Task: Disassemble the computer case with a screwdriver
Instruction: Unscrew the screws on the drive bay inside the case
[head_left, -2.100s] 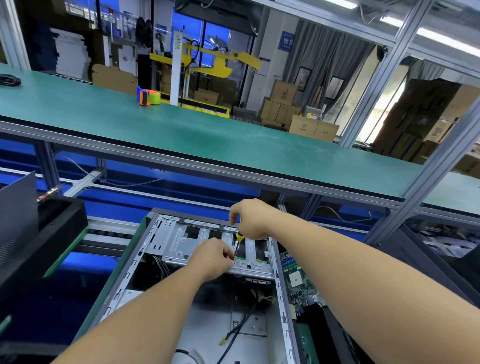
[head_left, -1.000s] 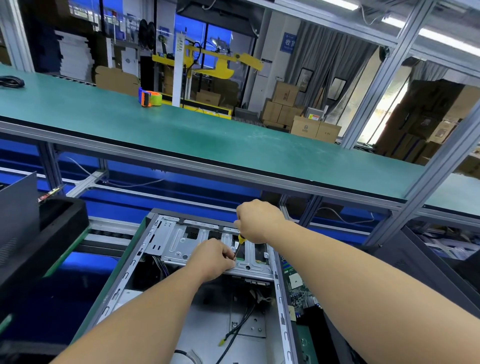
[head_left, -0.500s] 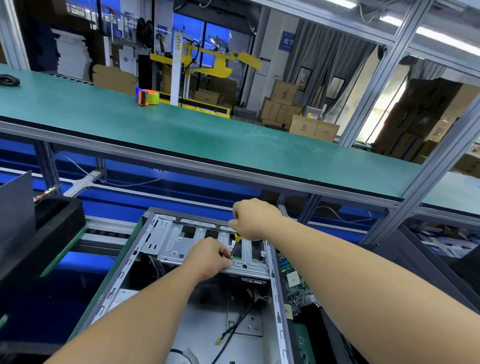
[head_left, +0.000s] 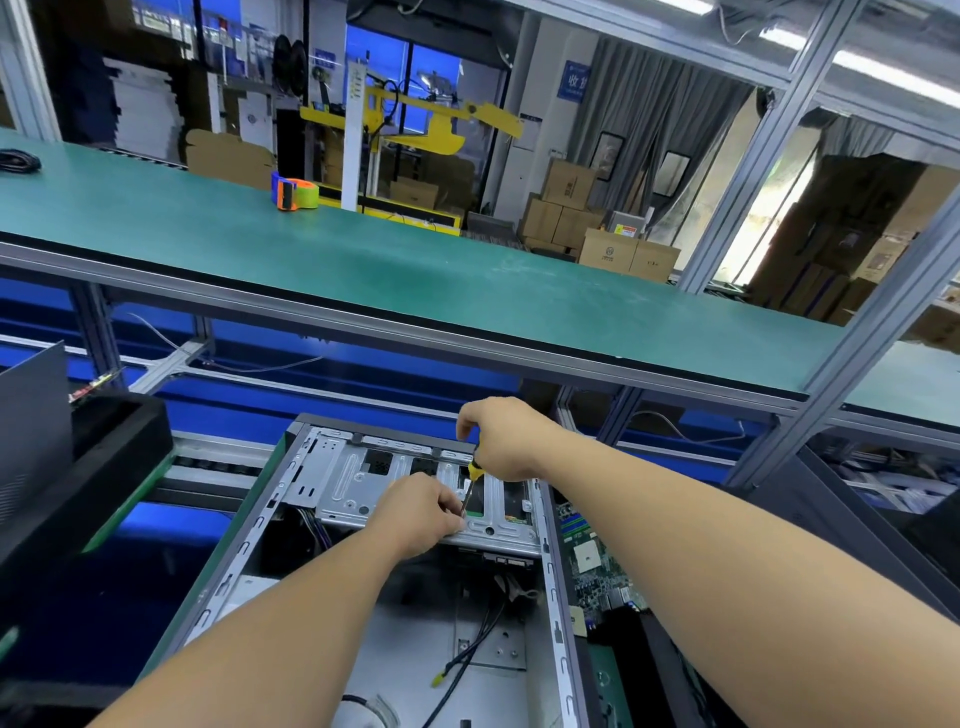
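The computer case (head_left: 249, 540) lies open on its side just below me, its far end tucked under the front edge of the long green desk (head_left: 415, 270). Across that far end sits the silver drive cage (head_left: 358, 483), and I hold the screwdriver (head_left: 470, 486) almost upright over its near right part, the yellow collar showing just under my fist and the thin shaft running down to the metal. My right hand (head_left: 506, 439) is curled round the handle from above. My left hand (head_left: 423, 512) rests on the cage's near edge, its fingers bent in close beside the shaft's lower end; I cannot tell whether they pinch the tip, a screw, or only steady it. Black cables (head_left: 475, 649) trail across the bare case floor beneath my forearms. A green circuit board (head_left: 589, 566) lies just beside the case's right wall. On my left stands a black foam block (head_left: 88, 467). Well away on the desk sits an orange and green tape dispenser (head_left: 294, 193), with cardboard boxes (head_left: 608, 234) stacked beyond.
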